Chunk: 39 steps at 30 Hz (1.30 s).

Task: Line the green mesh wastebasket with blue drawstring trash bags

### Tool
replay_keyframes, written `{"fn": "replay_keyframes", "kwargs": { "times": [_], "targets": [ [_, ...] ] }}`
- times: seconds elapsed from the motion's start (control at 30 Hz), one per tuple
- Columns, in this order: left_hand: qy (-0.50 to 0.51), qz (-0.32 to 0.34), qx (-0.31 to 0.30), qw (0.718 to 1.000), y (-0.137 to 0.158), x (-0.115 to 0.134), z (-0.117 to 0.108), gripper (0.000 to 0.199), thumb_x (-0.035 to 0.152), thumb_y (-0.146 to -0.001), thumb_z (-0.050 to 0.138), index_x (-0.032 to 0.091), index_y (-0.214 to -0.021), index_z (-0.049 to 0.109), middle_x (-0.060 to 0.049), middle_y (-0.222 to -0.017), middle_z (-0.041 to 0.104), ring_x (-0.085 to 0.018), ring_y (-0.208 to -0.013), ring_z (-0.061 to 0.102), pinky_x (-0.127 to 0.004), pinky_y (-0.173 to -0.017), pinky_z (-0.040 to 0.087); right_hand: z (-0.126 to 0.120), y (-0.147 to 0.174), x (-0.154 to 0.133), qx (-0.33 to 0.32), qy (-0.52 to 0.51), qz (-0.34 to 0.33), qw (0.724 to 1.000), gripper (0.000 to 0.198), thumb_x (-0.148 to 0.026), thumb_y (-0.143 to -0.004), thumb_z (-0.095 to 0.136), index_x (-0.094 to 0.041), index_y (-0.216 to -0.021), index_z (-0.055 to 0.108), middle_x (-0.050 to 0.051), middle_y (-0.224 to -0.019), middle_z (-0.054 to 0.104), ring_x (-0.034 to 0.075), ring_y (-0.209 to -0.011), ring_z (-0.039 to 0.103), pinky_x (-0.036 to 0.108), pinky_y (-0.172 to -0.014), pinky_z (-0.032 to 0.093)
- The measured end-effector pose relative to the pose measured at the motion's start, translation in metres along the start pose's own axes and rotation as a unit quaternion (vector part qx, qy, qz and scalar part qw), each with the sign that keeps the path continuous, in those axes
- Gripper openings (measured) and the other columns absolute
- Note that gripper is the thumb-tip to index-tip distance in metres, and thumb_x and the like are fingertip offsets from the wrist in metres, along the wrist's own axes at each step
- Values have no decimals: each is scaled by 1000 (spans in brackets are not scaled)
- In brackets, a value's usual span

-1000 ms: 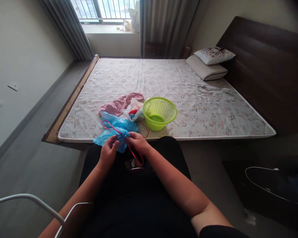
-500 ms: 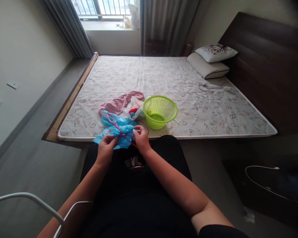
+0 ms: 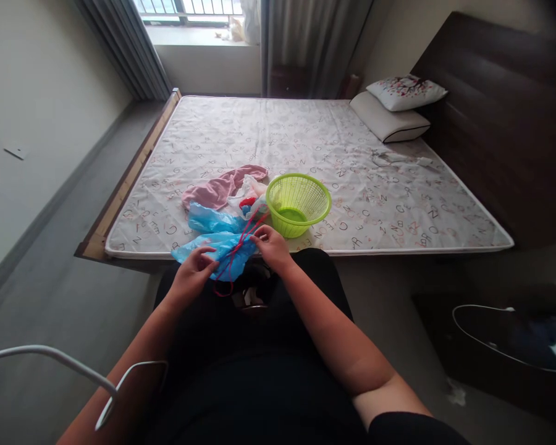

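Note:
A crumpled blue plastic bag (image 3: 235, 254) lies across the front edge of the mattress and over my lap. Pink-red string (image 3: 241, 243) crosses its middle, with a loop hanging below. My left hand (image 3: 195, 270) pinches the bag's left part between thumb and fingers. On the other side, my right hand (image 3: 270, 245) is closed at the bag's right edge beside the string; whether it grips string as well I cannot tell. Just beyond are a white plastic bag (image 3: 254, 188) with red and blue things in it, and a pink cloth (image 3: 217, 190). A green plastic basket (image 3: 296, 203) stands right of them.
The patterned mattress (image 3: 278, 133) fills the bed frame, with a wooden rail (image 3: 127, 179) on its left. Two pillows (image 3: 391, 117) are stacked near the dark headboard (image 3: 495, 111). A white cable (image 3: 50, 353) runs by my left forearm.
The string's loops have shifted from the bag's left side towards the upper right, and one loop now hangs below the bag. Both hands have moved slightly apart, still at the bag.

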<state>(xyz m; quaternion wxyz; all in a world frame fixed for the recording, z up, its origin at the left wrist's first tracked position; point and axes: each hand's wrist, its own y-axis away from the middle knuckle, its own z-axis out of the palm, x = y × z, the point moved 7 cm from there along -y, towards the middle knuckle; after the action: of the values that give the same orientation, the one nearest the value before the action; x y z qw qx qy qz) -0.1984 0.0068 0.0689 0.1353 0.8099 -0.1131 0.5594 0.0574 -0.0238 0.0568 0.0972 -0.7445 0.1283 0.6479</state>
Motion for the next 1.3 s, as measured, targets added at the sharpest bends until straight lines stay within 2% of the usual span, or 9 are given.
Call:
{"fn": "replay_keyframes", "kwargs": {
  "times": [0.07,0.2,0.37,0.6,0.73,0.87,1.1,1.2,1.3],
  "targets": [
    [-16,-15,-31,999,-1,0,6,58,49,-77,84,20,-125,69,0,-79,68,-19,-73,67,-32,-70,55,6,5,-1,19,-30,-7,999,26,-49,-91,69,-24,-90,63,0,-84,65,18,-78,62,31,-74,51],
    [-25,30,46,998,-4,18,7,59,50,-81,81,21,-130,66,-7,-105,73,-24,-100,72,-36,-87,58,33,15,-14,-47,-72,-32,996,25,-48,-93,66,-24,-99,61,2,-92,66,19,-83,64,32,-76,54],
    [-3,-18,-37,999,-13,16,24,52,61,-73,87,18,-100,75,-4,-80,73,-20,-73,67,-30,-66,52,34,15,-24,-76,-71,-60,993,19,-42,-93,66,-24,-100,63,1,-90,65,18,-81,63,33,-80,55],
    [65,-54,132,988,-14,-1,-17,71,78,-59,90,16,-89,72,-5,-80,74,-20,-73,67,-30,-69,52,25,16,-13,-130,56,-77,987,34,-34,-85,78,-21,-116,70,6,-105,67,21,-91,64,37,-88,54],
    [111,-69,52,990,-9,2,-6,71,73,-60,93,17,-95,70,-6,-82,75,-21,-75,69,-29,-67,53,40,24,-15,-151,109,-84,979,38,-45,-85,83,-23,-116,73,8,-110,70,25,-98,66,40,-90,54],
    [106,-64,-17,992,-6,12,-4,66,63,-67,93,19,-111,71,1,-69,68,-16,-60,62,-25,-57,47,33,16,-12,-129,198,-88,968,7,-21,-91,70,-25,-96,74,6,-98,68,25,-91,64,40,-88,53],
    [14,-71,-3,997,-6,20,-30,62,58,-66,95,18,-109,75,2,-66,64,-12,-51,53,-21,-46,35,-4,9,-4,-18,259,-81,962,32,-5,-84,61,-21,-110,71,13,-122,64,28,-113,64,46,-107,52],
    [-2,-88,-22,996,-1,26,-24,67,56,-65,96,19,-116,73,3,-68,62,-13,-57,58,-21,-51,42,10,22,-29,-7,248,-159,956,37,-19,-88,71,-19,-124,70,16,-137,63,32,-135,57,50,-120,43],
    [7,-87,-54,995,3,33,-12,71,52,-63,98,20,-121,71,5,-71,58,-13,-60,58,-22,-56,46,38,33,-51,-85,239,-217,943,53,-29,-91,79,-20,-141,65,15,-146,64,32,-140,56,51,-121,40]
  ]
}}
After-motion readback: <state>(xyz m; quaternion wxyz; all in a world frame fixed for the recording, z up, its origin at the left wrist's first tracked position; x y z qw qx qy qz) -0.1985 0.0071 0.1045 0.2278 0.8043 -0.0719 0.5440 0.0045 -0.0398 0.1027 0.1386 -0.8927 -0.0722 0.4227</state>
